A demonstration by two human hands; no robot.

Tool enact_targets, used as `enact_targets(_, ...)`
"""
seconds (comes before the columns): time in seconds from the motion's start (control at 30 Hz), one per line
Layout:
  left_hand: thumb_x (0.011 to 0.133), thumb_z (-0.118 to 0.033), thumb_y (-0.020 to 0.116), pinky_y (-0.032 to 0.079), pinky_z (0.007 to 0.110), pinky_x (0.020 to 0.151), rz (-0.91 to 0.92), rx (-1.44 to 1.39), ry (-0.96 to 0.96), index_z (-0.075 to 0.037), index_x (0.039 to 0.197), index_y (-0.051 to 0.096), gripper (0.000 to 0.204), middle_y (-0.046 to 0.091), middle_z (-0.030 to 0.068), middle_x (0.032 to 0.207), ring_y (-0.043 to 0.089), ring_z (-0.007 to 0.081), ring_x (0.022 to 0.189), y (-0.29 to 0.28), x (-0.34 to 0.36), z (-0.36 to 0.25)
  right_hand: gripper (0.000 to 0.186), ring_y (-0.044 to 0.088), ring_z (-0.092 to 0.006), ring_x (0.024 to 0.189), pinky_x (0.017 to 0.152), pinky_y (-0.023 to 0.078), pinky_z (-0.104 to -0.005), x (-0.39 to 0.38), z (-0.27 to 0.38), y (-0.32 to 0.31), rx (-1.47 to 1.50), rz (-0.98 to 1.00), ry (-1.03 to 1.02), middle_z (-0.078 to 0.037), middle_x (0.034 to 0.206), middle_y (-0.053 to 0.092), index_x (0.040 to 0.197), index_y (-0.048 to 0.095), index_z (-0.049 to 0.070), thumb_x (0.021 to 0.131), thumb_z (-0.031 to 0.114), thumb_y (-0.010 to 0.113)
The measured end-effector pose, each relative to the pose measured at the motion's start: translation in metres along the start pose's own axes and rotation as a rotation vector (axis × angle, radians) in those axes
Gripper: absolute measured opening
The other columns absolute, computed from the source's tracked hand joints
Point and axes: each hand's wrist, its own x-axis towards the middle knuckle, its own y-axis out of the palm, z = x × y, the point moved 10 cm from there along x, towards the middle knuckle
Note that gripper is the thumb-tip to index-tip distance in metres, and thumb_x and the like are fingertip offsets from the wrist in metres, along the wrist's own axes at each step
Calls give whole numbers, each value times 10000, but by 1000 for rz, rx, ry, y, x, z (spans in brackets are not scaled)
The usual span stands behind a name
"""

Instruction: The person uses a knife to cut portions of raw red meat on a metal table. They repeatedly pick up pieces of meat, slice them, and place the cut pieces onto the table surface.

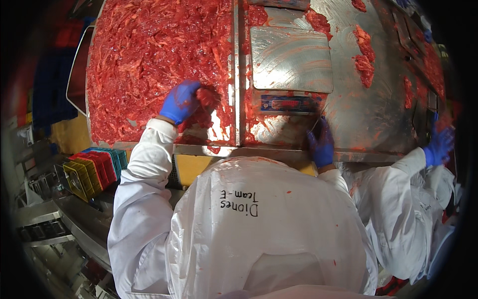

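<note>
My left hand (180, 103), in a blue glove, is closed on a lump of red raw meat (206, 98). It is over a broad layer of shredded raw meat (154, 55) that covers the left side of the steel table. My right hand (322, 144), also blue-gloved, is at the table's near edge, beside the lower right corner of a scale with a steel platform (291, 60) and a blue display panel (290, 103). A thin, light sliver shows at its partly curled fingers; I cannot make out what it is.
A raised steel divider (237, 74) separates the meat from the scale. Meat scraps (365, 55) are on the steel surface (343, 119) to the right. A co-worker's blue-gloved hand (439, 144) is at far right. Coloured plastic crates (94, 172) stand at lower left.
</note>
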Motion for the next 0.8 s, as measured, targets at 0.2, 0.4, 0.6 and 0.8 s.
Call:
enact_targets(0.2, 833, -135, 747, 535, 458, 790, -136, -178, 335, -42, 1080, 677, 273, 637, 182, 927, 645, 402, 879, -81, 53, -150, 657, 559, -399, 1353, 1155, 435, -468, -2, -12, 1, 19, 48, 109, -222, 1469, 580, 1514, 482, 37, 955, 286, 723)
enact_targets(0.4, 814, -203, 792, 543, 435, 972, -276, -314, 565, -67, 1253, 690, 471, 631, 228, 1317, 647, 387, 1177, -74, 89, -239, 560, 624, -392, 1257, 1066, 499, -464, 0, -19, 0, 131, 6, 156, -212, 1371, 641, 1428, 549, 32, 944, 249, 729)
enact_targets(0.6, 801, -200, 806, 544, 464, 970, -203, -133, 237, -60, 1149, 682, 395, 627, 216, 1215, 641, 402, 1121, -38, 103, -173, 368, 661, -224, 990, 890, 550, -350, 37, 81, -15, 507, 192, 100, -120, 1114, 687, 1263, 624, 34, 935, 139, 755)
enact_targets(0.8, 803, -86, 719, 520, 507, 768, -234, -130, 240, -58, 907, 601, 160, 621, 163, 917, 638, 411, 904, 11, 82, -174, 261, 646, -152, 853, 816, 559, -336, 79, 122, 22, 588, 364, -184, -51, 957, 677, 1117, 659, 29, 935, 175, 774)
